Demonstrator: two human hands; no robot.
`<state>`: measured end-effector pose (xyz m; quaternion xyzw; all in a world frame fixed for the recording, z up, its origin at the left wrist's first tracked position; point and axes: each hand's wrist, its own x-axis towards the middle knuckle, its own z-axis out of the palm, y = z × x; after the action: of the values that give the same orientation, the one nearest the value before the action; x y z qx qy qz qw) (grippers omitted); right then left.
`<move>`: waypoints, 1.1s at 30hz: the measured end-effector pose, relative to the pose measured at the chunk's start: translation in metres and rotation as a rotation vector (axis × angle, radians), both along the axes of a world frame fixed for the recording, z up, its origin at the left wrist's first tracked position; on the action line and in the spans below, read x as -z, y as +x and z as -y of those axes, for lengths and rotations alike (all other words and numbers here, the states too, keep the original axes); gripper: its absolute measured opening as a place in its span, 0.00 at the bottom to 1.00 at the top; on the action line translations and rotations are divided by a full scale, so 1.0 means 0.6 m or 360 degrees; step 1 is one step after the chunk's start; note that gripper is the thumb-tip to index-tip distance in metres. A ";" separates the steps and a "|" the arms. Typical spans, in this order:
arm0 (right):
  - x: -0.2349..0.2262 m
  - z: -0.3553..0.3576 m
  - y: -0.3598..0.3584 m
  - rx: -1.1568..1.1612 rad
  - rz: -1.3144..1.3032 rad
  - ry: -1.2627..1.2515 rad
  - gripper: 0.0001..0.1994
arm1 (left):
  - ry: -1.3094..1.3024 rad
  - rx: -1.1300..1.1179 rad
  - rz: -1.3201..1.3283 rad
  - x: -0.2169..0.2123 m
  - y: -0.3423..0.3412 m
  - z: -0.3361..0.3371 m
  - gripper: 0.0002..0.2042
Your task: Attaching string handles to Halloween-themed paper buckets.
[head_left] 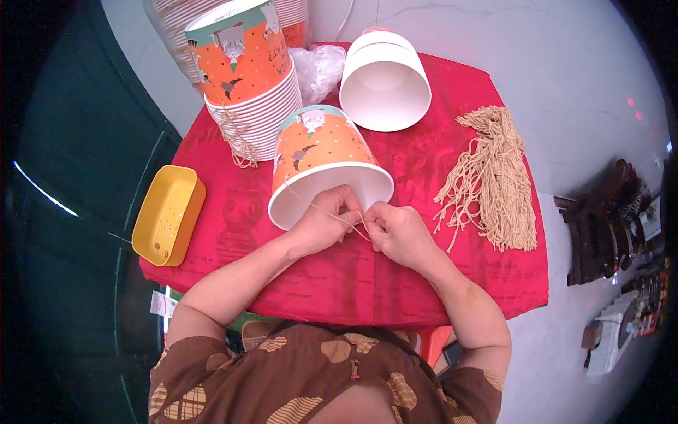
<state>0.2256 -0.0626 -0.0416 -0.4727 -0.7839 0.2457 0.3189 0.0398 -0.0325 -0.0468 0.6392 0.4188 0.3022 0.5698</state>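
An orange paper bucket point(318, 145) with a teal band lies on its side in front of me, its white mouth facing me. A tan cord point(302, 198) runs from the bucket's rim down to my fingers. My left hand point(328, 218) is closed in a pinch on the cord just at the mouth. Beside it, my right hand point(397, 230) is also closed with its fingertips on the cord, close to the left fingertips. The exact shape of the cord between the fingers is partly hidden.
A tall stack of paper buckets point(240, 63) stands at the back left, cords hanging from it. White-mouthed buckets point(385, 88) lie behind. A bundle of tan cords point(498, 184) rests on the right of the red tablecloth point(339, 279). A yellow tray point(191, 205) sits at left.
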 end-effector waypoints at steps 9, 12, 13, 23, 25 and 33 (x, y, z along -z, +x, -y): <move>-0.030 0.003 0.005 0.0005 -0.0018 0.0263 0.09 | 0.0179 0.0014 0.0012 -0.001 -0.002 0.002 0.04; -0.034 0.003 0.001 0.0205 -0.0031 0.0481 0.12 | 0.0178 -0.0003 -0.0030 -0.001 0.000 0.002 0.04; -0.035 0.003 0.000 0.0260 0.0011 0.0531 0.13 | 0.0178 -0.0004 -0.0031 0.001 -0.001 0.002 0.04; -0.053 0.011 0.027 -0.0593 -0.0524 -0.0379 0.11 | 0.0200 0.0003 0.0052 0.017 0.000 0.000 0.04; -0.078 0.016 0.026 -0.0861 -0.0640 -0.0800 0.11 | 0.0214 -0.0025 0.0032 0.020 -0.002 0.001 0.04; -0.075 0.026 0.010 -0.0616 -0.0189 0.1041 0.04 | 0.0248 -0.0001 0.0090 0.030 -0.002 0.001 0.03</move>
<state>0.2318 -0.0784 0.0034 -0.1741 -0.8758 0.0653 0.4455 0.0389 -0.0333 -0.0646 0.6727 0.3779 0.3521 0.5298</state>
